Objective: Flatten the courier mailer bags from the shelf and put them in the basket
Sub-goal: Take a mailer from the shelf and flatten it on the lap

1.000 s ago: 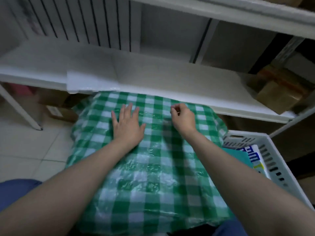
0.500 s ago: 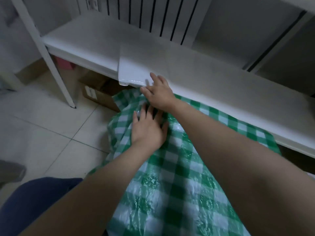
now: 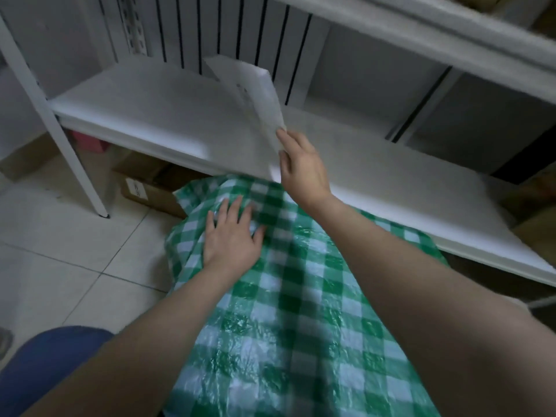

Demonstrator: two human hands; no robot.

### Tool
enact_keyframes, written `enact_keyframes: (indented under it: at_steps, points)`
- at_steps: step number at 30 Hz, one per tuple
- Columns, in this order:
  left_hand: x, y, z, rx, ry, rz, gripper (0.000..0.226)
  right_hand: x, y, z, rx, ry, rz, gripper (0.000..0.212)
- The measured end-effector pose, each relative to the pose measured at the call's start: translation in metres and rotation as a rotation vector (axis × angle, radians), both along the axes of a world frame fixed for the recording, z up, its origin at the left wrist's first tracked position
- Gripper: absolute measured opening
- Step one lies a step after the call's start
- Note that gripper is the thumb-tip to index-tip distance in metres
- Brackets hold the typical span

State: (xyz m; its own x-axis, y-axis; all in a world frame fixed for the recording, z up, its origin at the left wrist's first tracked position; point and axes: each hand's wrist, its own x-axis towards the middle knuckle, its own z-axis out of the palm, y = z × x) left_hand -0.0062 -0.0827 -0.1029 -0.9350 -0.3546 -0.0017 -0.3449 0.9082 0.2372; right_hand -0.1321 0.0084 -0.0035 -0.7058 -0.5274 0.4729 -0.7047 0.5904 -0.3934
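- White plastic mailer bag (image 3: pixel 252 91) is held up in the air over the front part of the shelf (image 3: pixel 150 115). It is tilted, and its long axis runs from the lower corner near the fingers up and away to the left.
- Right hand (image 3: pixel 304 167) pinches this lower corner between thumb and fingers, so the whole bag lies above and beyond the hand, on the far-left side of it. I judge the grip to be light, only on one corner, so the bag may swing or fold.
- Left hand (image 3: pixel 233 236) is open, with straight fingers pressed flat on the green checked sheet (image 3: pixel 301 326), and it holds nothing. It lies just below and to the left of the right hand, so it is the free hand nearer to the hanging part of the bag.
- The sheet is crinkled plastic and covers something low in front of the person. What is under it I cannot tell. It looks like the place where the bag will be flattened, and the way down to it from the right hand is free.
- The basket is not seen in this view.
- Around: a white shelf post (image 3: pixel 75 164) at the left, a cardboard box (image 3: pixel 150 188) under the shelf, a tiled floor (image 3: pixel 60 251), and a blue knee (image 3: pixel 45 365) at the lower left.
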Motion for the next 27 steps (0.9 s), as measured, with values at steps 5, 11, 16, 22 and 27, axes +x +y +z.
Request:
enact_keyframes:
  at_steps: [5, 11, 16, 22, 27]
  points:
    - [0.005, 0.016, 0.034, 0.119, 0.111, 0.093, 0.066, 0.032, 0.093, 0.043, -0.389, -0.051, -0.154, 0.043]
    - [0.017, 0.058, 0.078, 0.527, 0.295, 0.261, 0.068, 0.076, 0.174, 0.053, -0.921, -0.364, -0.519, 0.042]
    - [0.023, 0.09, 0.098, 0.773, 0.296, 0.352, 0.066, 0.111, 0.246, 0.041, -1.276, -0.678, -0.654, 0.033]
    - [0.046, 0.126, 0.096, 0.741, 0.249, 0.233, 0.06, 0.142, 0.306, 0.005, -0.925, -0.751, -0.881, 0.036]
    - [0.069, 0.141, 0.073, 0.481, 0.246, 0.25, 0.05, 0.166, 0.324, -0.015, -0.265, -0.659, -1.048, 0.022]
